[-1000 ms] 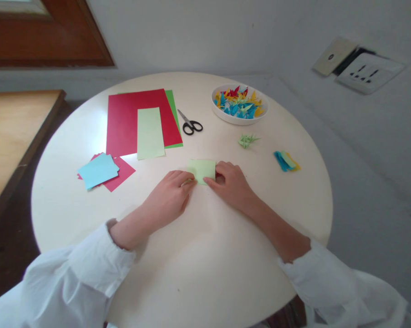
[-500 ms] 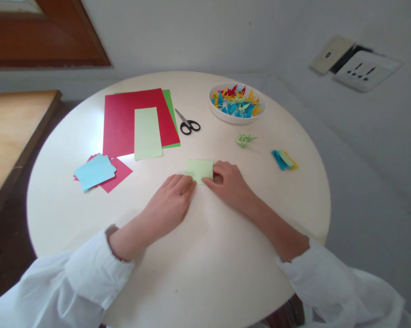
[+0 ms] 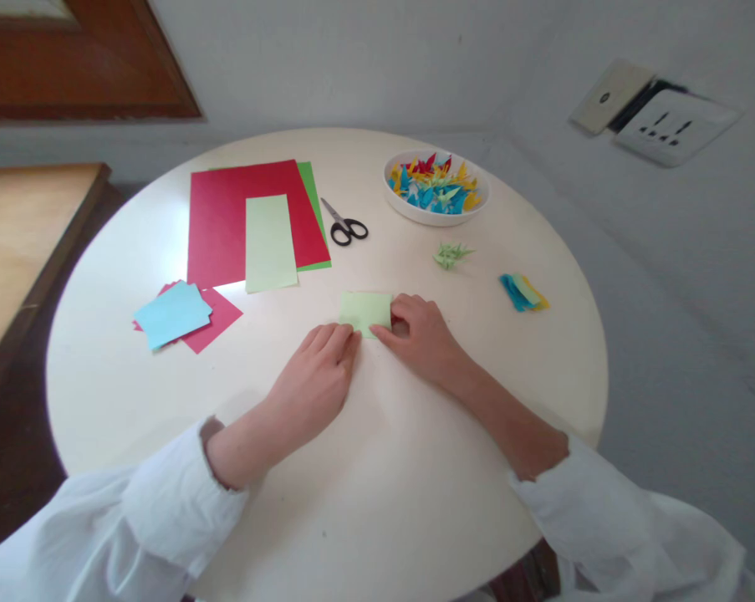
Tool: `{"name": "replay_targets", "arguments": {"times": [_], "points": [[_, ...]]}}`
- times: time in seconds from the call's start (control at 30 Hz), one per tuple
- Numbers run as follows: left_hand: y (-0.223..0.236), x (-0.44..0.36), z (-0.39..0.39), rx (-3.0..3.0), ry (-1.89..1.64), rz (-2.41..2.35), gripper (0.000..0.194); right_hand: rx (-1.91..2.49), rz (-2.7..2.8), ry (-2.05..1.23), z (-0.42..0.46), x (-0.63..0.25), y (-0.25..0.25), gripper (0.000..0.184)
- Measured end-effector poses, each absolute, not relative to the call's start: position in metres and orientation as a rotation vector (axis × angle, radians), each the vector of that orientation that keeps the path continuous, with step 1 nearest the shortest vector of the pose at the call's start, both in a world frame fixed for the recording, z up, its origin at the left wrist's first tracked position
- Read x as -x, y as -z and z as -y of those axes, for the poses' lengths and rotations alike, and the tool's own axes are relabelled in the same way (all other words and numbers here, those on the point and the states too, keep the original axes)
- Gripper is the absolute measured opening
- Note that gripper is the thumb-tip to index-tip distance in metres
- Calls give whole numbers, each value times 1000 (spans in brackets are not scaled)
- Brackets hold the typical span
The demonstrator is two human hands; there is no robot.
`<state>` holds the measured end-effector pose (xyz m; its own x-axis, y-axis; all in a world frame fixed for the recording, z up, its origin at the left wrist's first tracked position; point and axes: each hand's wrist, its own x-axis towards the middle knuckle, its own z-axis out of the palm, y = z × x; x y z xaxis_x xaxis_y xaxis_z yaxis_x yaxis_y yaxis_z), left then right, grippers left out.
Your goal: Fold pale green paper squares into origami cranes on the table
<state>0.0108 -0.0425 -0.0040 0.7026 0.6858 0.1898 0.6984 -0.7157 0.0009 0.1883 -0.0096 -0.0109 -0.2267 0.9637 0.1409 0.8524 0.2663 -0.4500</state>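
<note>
A small pale green sheet of paper (image 3: 367, 309) lies on the round white table (image 3: 377, 518) between my hands. My left hand (image 3: 318, 372) is closed, its fingertips pressed on the paper's near left corner. On the other side, my right hand (image 3: 424, 339) grips the right edge, with the thumb at the near right corner and the fingers curled by the side. The fingers cover both near corners. Beyond the paper rest black-handled scissors (image 3: 344, 228) and a small heap of pale green folded paper cranes (image 3: 451, 255).
A white dish (image 3: 436, 219) of colourful folded cranes stands at the back right. Folded paper pieces (image 3: 524, 293) lie at the right. Red sheets (image 3: 220, 226), a pale green strip (image 3: 270, 242) and blue cut paper (image 3: 173, 313) are on the left. Wall sockets (image 3: 675, 125) are at upper right.
My left hand has shifted very slightly along the paper's near edge. The right hand and the paper look almost the same as before.
</note>
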Motion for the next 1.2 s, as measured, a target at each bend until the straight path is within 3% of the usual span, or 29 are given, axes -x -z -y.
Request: {"name": "replay_targets", "arguments": {"times": [0.23,1.2], "points": [[-1,-13,46,2861,148,1186,42,1664,2165,-418,9,-188,10,22],[-4,-16,45,2865,-85,1152,47,1580,2040,-607,6,-194,3,24]]}}
